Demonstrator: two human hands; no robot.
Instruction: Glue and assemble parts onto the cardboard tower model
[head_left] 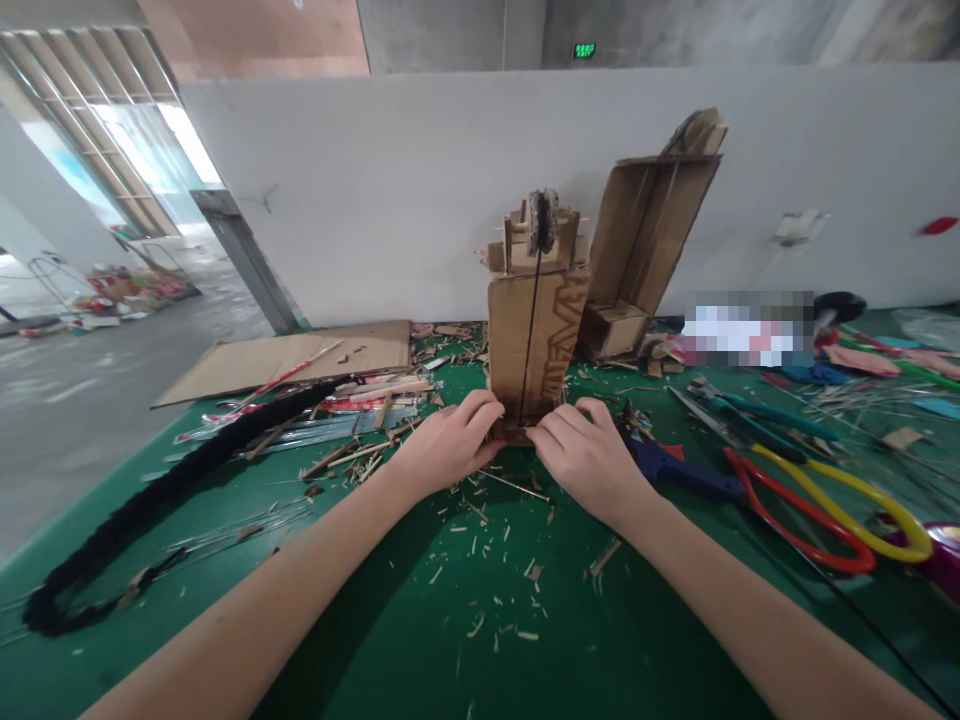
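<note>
A tall cardboard box [517,320] stands upright on the green table, with a wheel-like pulley [543,222] at its top. Down its front runs a dark cord [529,350] from the pulley to the base. My left hand [457,440] is closed at the lower left corner of the box, thumb and fingers pressed to its bottom edge. At the lower right corner, my right hand [581,450] pinches the same bottom edge. What lies under the fingertips is partly hidden. Behind it to the right, a taller cardboard piece [637,230] leans against the wall.
On the right lie scissors [806,505] with red and yellow handles and a dark blue-handled tool [686,472]. A black fuzzy strip [187,480] curves across the left side, near a flat cardboard sheet [300,355]. Scraps and sticks litter the green table [420,650].
</note>
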